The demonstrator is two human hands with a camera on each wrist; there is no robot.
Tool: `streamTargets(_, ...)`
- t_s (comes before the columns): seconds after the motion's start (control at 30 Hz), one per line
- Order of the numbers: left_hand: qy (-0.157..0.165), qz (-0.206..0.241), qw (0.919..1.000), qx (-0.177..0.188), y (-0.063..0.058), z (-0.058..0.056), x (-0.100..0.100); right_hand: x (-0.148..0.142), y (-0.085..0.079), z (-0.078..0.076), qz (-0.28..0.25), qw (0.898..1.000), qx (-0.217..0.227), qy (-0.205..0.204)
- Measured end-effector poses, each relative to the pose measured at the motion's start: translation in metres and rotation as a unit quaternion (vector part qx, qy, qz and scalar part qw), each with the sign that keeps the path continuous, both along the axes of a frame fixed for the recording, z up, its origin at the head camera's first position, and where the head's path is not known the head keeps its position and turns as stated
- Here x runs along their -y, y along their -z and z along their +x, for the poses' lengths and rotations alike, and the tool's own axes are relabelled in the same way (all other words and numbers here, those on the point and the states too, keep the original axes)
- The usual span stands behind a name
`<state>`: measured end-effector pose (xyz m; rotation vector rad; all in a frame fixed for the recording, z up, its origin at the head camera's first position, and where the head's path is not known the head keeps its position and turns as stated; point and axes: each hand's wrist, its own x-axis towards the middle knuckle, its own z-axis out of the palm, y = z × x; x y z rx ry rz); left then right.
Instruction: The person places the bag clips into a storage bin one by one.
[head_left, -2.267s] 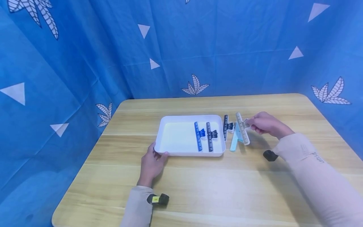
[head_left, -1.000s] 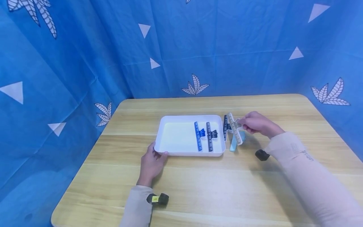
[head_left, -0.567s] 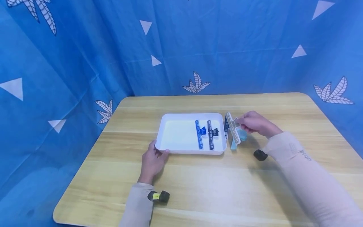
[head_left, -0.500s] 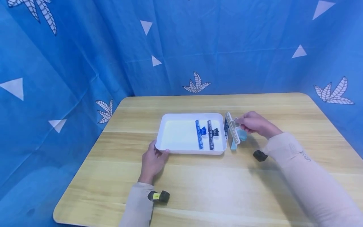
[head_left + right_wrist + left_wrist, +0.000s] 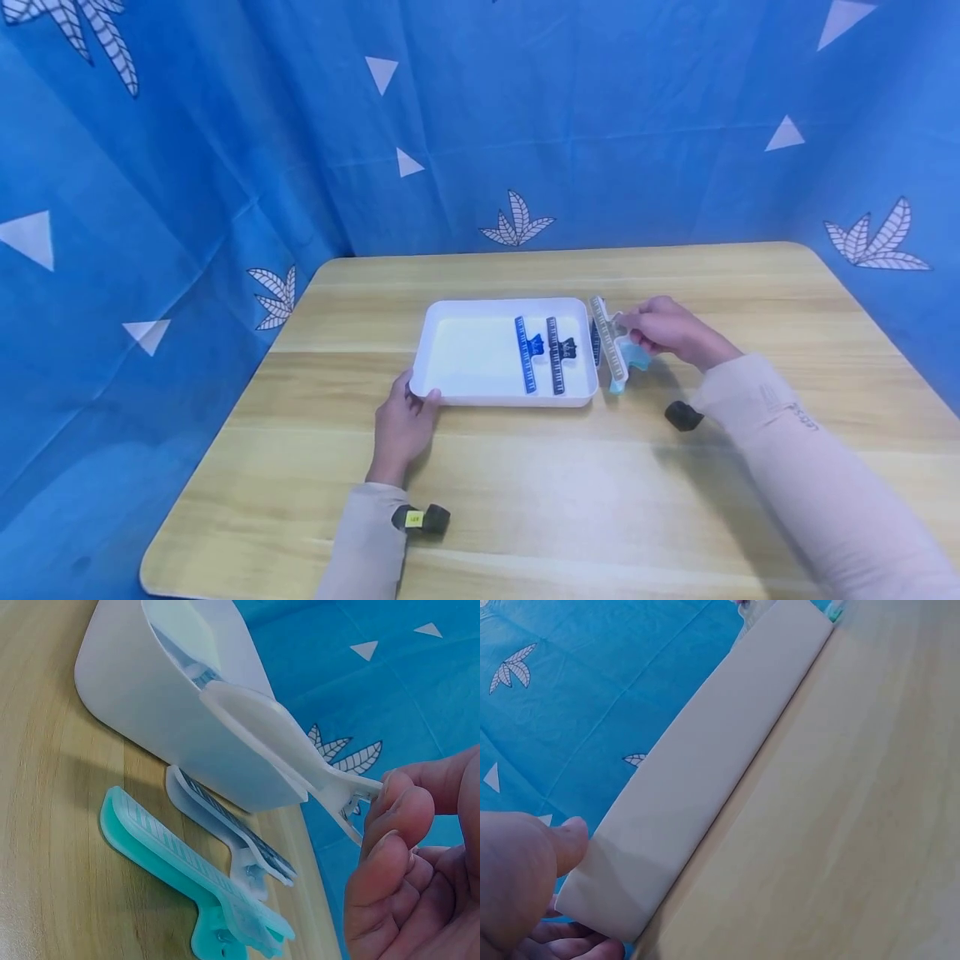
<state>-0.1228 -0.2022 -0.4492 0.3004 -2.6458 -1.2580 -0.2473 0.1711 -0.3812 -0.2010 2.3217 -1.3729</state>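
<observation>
My right hand (image 5: 667,331) pinches the tail of a pale grey long-jawed clip (image 5: 609,340), printed with a keyboard pattern. In the right wrist view this clip (image 5: 262,731) hangs in the air near the tray wall. Below it on the table lie a turquoise clip (image 5: 195,862) and a black-and-white clip (image 5: 229,825); the head view shows them partly hidden behind the held clip. At the near left corner of a white tray (image 5: 480,400), my left hand (image 5: 403,425) grips the rim, thumb against the front wall and fingers round the corner.
A blue clip (image 5: 527,356) and a black clip (image 5: 557,356) lie side by side in the tray's right half. The wooden table (image 5: 570,500) runs back to a blue curtain (image 5: 637,125) with leaf and triangle prints.
My right hand has carried the pale grey clip leftward, from over the turquoise clip to over the black-and-white one beside the tray. The left hand keeps its grip on the corner.
</observation>
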Motion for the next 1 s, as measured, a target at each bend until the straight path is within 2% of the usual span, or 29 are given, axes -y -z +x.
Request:
streamTargets(0.2, -0.004, -0.011, 0.9999, 0.003, 0.002, -0.001, 0.003, 0.003, 0.001, 0.000, 0.000, 1.000, 0.000, 0.005)
streamTargets(0.47, -0.005, 0.003, 0.9999, -0.009, 0.002, -0.002, -0.001, 0.002, -0.001, -0.001, 0.003, 1.000, -0.007, 0.007)
streamTargets(0.63, -0.020, 0.019, 0.9995, -0.013, 0.003, -0.001, -0.009, 0.001, -0.001, -0.003, 0.016, 1.000, -0.013, 0.007)
streamTargets(0.83, -0.043, 0.025, 0.9988, 0.000, 0.006, -0.001, -0.015, 0.002, 0.001, -0.006, 0.011, 1.000, -0.007, 0.009)
streamTargets(1.0, -0.047, 0.027, 0.9983, -0.019, 0.005, -0.001, -0.011, 0.005, -0.001, -0.006, -0.001, 1.000, -0.017, 0.018)
